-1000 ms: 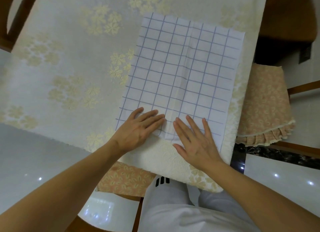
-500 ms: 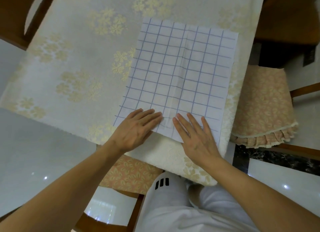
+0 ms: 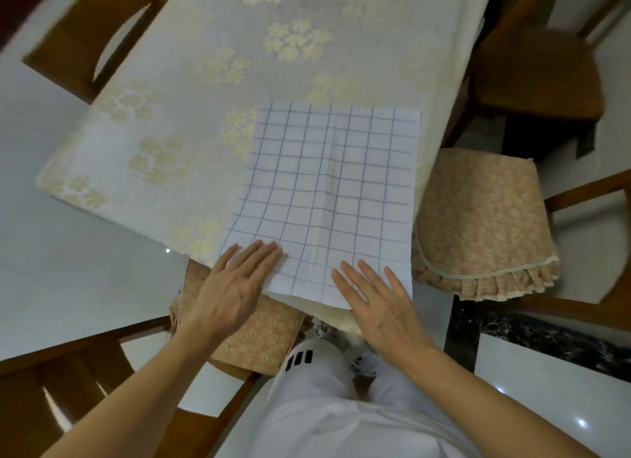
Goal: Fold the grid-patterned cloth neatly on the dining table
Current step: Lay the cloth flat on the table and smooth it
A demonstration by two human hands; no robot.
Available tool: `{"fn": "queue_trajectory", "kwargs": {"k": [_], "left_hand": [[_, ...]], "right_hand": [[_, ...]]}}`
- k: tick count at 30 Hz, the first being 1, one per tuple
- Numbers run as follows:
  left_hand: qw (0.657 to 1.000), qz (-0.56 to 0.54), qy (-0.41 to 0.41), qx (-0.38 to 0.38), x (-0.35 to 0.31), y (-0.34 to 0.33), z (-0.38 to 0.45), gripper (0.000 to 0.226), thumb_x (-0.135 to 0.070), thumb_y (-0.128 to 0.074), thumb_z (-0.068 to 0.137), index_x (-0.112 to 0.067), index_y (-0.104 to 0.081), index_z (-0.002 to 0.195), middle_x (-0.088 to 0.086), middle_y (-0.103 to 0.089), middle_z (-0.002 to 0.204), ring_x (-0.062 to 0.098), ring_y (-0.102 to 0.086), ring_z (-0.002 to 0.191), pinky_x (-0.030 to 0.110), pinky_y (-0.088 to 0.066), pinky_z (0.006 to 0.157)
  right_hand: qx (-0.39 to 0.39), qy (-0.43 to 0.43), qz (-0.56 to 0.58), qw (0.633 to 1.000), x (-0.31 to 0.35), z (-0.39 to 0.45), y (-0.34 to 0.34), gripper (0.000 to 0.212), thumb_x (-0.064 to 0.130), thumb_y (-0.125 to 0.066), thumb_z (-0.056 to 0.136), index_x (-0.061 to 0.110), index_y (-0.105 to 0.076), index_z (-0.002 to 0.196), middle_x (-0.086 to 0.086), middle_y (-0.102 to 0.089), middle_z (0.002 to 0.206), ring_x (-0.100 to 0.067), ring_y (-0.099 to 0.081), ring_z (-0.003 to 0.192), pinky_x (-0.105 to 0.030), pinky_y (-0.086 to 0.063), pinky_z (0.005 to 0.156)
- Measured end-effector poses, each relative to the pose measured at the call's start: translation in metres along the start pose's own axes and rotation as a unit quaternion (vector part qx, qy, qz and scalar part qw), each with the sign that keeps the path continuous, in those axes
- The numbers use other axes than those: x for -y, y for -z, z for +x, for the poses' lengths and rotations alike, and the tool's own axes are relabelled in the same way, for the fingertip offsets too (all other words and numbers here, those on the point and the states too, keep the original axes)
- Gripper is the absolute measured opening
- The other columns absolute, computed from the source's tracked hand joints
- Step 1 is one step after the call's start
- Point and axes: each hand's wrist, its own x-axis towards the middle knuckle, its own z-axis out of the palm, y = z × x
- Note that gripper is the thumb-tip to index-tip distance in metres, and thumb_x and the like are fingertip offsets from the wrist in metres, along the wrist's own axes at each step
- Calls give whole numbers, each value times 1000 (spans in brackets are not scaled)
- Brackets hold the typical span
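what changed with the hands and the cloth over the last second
Both hands slid apart along the cloth's near edge: the left hand toward the left corner, the right hand toward the right. That edge now overhangs the table. Nothing was gripped; the fingers stay flat and the cloth stays spread out.

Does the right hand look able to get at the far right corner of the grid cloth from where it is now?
Probably yes. The right hand lies flat on the near edge of the grid cloth, and nothing stands on the cloth between it and the far right corner. It would need a forward stretch, though.
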Motion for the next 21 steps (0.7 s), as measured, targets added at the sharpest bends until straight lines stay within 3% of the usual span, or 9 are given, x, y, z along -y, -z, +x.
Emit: {"fn": "queue_trajectory", "kwargs": {"k": [9,11,14,21], "left_hand": [[994,34,74,-73,-48,44,-43,62,-11,-29,91,-13,-32,153,7,-31,160,26,-25,149,60,-23,117],[993,41,78,-72,-45,52,-36,64,-10,-35,90,-14,-30,154,7,-29,161,25,-23,150,59,-21,118],[994,45,73,-63,-32,64,-14,62,-17,-29,93,-15,-28,155,6,-27,161,24,-21,150,58,-19,119],[996,43,54,-51,16,77,75,52,-16,-38,96,-14,-43,148,7,-46,151,26,-39,143,56,-23,118]], "right_hand": [[-79,19,-12,997,8,-38,50,63,0,-9,98,18,-37,152,-9,-39,156,-31,-38,142,-60,-37,109],[-92,20,-21,995,5,-31,58,64,-2,-34,92,19,-33,153,-9,-37,157,-31,-36,144,-59,-36,110],[-77,2,-31,997,-8,-10,69,84,-2,-64,82,19,-27,155,-9,-33,159,-31,-33,145,-57,-34,112],[-47,2,-40,998,-52,76,93,78,7,-75,79,18,-41,149,-11,-41,154,-34,-45,138,-53,-43,108]]}}
